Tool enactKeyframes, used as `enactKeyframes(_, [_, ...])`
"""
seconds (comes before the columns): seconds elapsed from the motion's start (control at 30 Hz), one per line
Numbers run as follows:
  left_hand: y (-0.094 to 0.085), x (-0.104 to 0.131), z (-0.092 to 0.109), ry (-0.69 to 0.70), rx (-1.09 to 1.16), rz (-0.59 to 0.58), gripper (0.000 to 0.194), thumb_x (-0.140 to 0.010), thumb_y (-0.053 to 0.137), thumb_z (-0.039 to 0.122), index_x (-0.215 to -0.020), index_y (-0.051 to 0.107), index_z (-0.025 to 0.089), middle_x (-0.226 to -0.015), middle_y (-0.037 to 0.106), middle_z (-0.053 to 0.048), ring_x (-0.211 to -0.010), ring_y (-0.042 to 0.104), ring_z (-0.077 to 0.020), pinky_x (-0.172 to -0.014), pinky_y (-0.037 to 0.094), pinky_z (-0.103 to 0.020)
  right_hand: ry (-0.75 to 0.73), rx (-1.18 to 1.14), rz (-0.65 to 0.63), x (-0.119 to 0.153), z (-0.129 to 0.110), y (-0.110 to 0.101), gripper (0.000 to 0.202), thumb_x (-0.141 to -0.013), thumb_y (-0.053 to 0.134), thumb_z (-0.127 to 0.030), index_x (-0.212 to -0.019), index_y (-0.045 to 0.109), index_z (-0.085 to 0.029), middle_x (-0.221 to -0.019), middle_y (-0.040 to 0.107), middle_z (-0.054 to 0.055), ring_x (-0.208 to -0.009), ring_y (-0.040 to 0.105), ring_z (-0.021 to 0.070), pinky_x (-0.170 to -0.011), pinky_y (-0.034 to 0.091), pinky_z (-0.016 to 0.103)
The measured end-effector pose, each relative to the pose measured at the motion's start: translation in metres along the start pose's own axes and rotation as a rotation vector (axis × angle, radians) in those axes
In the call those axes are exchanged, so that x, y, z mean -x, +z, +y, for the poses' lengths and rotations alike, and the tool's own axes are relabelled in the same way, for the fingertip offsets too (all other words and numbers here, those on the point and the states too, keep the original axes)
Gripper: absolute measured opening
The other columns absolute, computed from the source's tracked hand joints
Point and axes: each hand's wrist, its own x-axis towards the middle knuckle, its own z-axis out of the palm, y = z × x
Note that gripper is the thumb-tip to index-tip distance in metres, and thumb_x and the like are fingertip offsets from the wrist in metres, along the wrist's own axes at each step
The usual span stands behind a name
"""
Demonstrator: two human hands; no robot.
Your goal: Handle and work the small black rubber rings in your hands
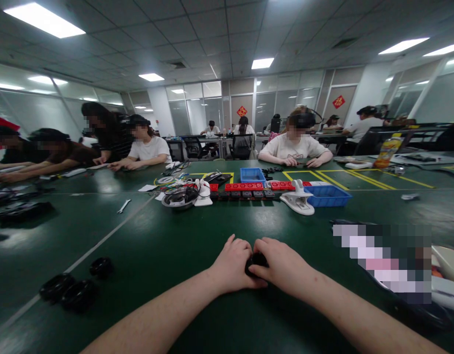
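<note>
Both of my hands meet over the green table in front of me, around a small black rounded part (257, 262). My left hand (234, 263) grips it from the left, thumb low along the near side. My right hand (280, 265) curls over it from the right, with thumb and fingers closed on it. Much of the part is covered by my fingers, so its full shape is hidden. Off to the left lie three glossy black ring-like parts: one small ring (101, 267) and two larger rings (57, 287) (79, 295) close together.
Ahead stand a power strip row (249, 189), white clamp stands (203, 193) (298, 198), a metal bowl of cables (180, 197) and blue bins (252, 175) (328, 195). A wrench (124, 206) lies left. Right is a blurred-out dark-edged object (385, 265). Other people sit across the table.
</note>
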Motion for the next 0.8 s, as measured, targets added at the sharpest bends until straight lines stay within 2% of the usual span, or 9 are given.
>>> enactKeyframes(0.47, [-0.001,-0.001,0.002,-0.017,0.044,-0.001,0.053,-0.057,0.066,0.052,-0.097,0.056,0.019,-0.094,0.055,-0.004,-0.093,0.051,-0.0246,-0.102,0.017,-0.051,-0.004,-0.073,-0.029,-0.001,0.0,-0.003,0.02,-0.071,0.059,-0.031,-0.084,0.056,-0.015,-0.085,0.056,0.007,-0.077,0.052,0.0196,-0.067,0.04,0.03])
enactKeyframes(0.53, [-0.001,-0.001,-0.001,0.013,0.08,-0.021,0.052,-0.055,0.069,0.048,-0.097,0.056,0.019,-0.093,0.055,-0.004,-0.093,0.05,-0.0246,-0.099,0.025,-0.048,-0.057,-0.108,-0.052,0.0,0.002,-0.006,0.022,-0.07,0.06,-0.028,-0.088,0.059,-0.016,-0.087,0.056,0.007,-0.081,0.052,0.02,-0.07,0.04,0.031])
enactKeyframes(0.63, [-0.002,-0.002,-0.01,0.111,0.179,-0.074,0.048,-0.054,0.073,0.041,-0.095,0.058,0.02,-0.098,0.053,-0.004,-0.095,0.048,-0.0232,-0.088,0.039,-0.037,-0.194,-0.169,-0.124,0.004,0.005,-0.013,0.027,-0.067,0.061,-0.02,-0.095,0.061,-0.019,-0.093,0.058,0.006,-0.089,0.05,0.0206,-0.077,0.039,0.032])
enactKeyframes(0.7, [-0.002,-0.003,-0.015,0.173,0.226,-0.109,0.042,-0.055,0.073,0.038,-0.091,0.061,0.021,-0.1,0.052,-0.003,-0.097,0.047,-0.0221,-0.085,0.04,-0.032,-0.264,-0.206,-0.157,0.006,0.007,-0.016,0.033,-0.065,0.06,-0.012,-0.097,0.061,-0.02,-0.098,0.058,0.005,-0.093,0.05,0.0201,-0.081,0.038,0.031])
enactKeyframes(0.8, [-0.001,-0.003,-0.019,0.207,0.237,-0.135,0.034,-0.057,0.073,0.036,-0.087,0.062,0.022,-0.099,0.051,-0.001,-0.098,0.046,-0.0217,-0.086,0.039,-0.032,-0.336,-0.249,-0.183,0.007,0.008,-0.016,0.036,-0.064,0.054,-0.004,-0.096,0.063,-0.019,-0.098,0.061,0.004,-0.094,0.051,0.0187,-0.084,0.038,0.03])
